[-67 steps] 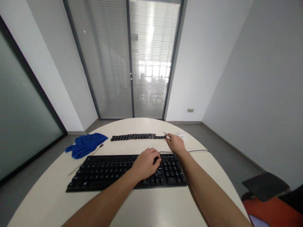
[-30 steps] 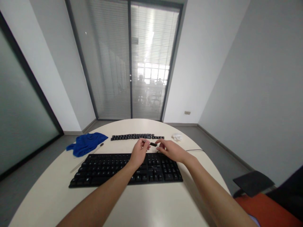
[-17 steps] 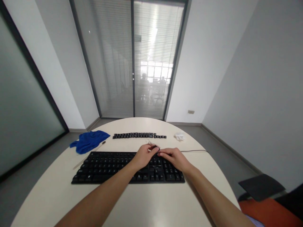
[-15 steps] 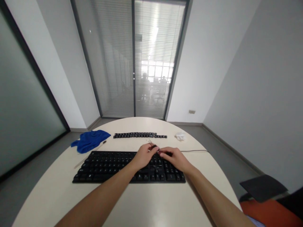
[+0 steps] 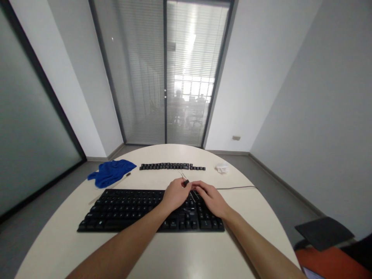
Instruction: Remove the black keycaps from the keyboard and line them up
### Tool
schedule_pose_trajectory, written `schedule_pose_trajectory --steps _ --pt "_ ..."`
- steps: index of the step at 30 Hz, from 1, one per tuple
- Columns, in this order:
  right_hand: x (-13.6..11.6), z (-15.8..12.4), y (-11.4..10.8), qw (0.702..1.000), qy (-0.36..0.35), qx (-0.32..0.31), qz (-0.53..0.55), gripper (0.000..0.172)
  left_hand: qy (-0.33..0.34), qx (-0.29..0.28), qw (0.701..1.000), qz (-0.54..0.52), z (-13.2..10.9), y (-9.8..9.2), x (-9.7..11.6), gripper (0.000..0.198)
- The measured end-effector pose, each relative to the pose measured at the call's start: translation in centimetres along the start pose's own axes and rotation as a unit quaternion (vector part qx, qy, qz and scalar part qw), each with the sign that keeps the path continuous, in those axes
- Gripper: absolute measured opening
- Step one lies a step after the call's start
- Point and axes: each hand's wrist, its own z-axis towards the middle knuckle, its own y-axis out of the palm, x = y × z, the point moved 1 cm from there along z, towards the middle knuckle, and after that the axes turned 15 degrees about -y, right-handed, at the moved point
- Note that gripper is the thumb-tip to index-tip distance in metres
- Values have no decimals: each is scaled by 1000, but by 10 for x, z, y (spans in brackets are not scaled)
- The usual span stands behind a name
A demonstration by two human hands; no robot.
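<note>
Our left hand (image 5: 176,194) has its fingers clamped on a small black piece (image 5: 186,182), probably a keycap, above the far side of the keyboard (image 5: 128,205); the right hand (image 5: 211,197) curls its fingers alongside, their hold hidden. We judge the piece light, stiff and slick, best pinched by its sides. Bare worktop (image 5: 157,179) separates keyboard from keycap row (image 5: 165,166); the curved edge lies beyond.

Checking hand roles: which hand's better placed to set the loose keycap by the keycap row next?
Probably the left hand: the black keycap sits at its fingers. The right hand, close beside, shows no keycap of its own.
</note>
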Motion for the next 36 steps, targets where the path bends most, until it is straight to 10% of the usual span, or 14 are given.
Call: schedule_pose_trajectory --steps 15,25,36 --pt "-16 5 -1 998 -35 -56 8 53 -4 81 994 72 -46 4 6 30" --pt "-17 -4 -1 982 -128 -120 -69 75 0 85 995 49 -33 -3 -8 30" --pt "5 -1 11 999 -5 -29 -33 43 18 91 994 51 -8 -9 -20 31"
